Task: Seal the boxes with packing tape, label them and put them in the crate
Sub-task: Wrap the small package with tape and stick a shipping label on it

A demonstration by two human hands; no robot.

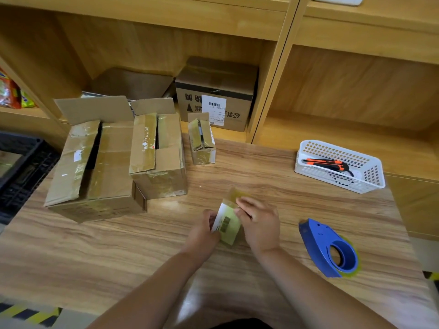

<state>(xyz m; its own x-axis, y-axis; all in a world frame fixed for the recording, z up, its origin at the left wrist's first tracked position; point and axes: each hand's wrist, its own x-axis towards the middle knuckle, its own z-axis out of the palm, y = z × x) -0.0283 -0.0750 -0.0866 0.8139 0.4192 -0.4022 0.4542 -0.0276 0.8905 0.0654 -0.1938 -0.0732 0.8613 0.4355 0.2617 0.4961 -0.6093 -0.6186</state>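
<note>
The wood-grain table [118,252] fills the lower frame, smooth and streaked, backed by pale wooden shelving [280,67] across the top.

At left centre stands the large cardboard box [95,167]. Its flaps are loose and slightly parted, and its top is covered with glossy, wrinkled brown tape. Touching its right side is a medium box [161,167], also unsealed, with one flap upright. Behind them, in the shelf, a closed printed box [213,86] carries upside-down black characters and a white barcode label [213,112], the text too small to read. A black latticed plastic crate [21,167] sits at the left edge, beside the table.

At right is a white perforated plastic basket [308,148] holding orange-and-black utility knives [325,163]. Below it lies a blue plastic tape dispenser [318,243], resting on its side with yellowish tape on the roll. A small, crumpled, taped box [203,143] stands just right of the medium one.

Both your bare forearms reach in from the bottom and meet at centre. Your left hand [204,229] curls round the left edge of a small packet [229,225]. Your right hand [261,222] pinches the packet's upper right, where a tab of tape sticks up. The packet is shiny with yellowish tape and has a white strip at its left. Dark barcode-like bars show on it, unreadable.
</note>
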